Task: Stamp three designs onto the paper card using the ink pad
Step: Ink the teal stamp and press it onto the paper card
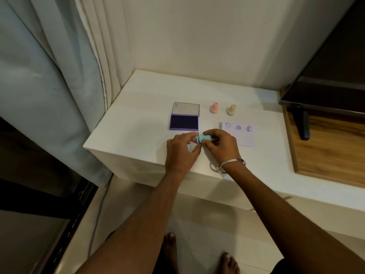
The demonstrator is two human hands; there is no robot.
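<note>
Feet: bare feet (199,254) on the floor at the bottom edge, closest to the lens.
Right hand (222,146): fingers clenched around teal stamp (203,138), held sideways just above the worktop (138,125); metal bangle (231,165) on the wrist.
Left hand (180,153): fingers pinched at the teal stamp's face end; cannot tell if they grip it or only touch.
Ink pad (184,122): open, lid up, purple pad exposed, just behind the hands.
Paper card (242,134): flat, right of the hands, three purple prints in a row along its far edge.
Pink stamp (214,107): upright, right of the ink pad.
Cream stamp (231,109): upright, beside the pink stamp, behind the card.
TV (325,80): far right, its stand on a wooden board (331,151).
</note>
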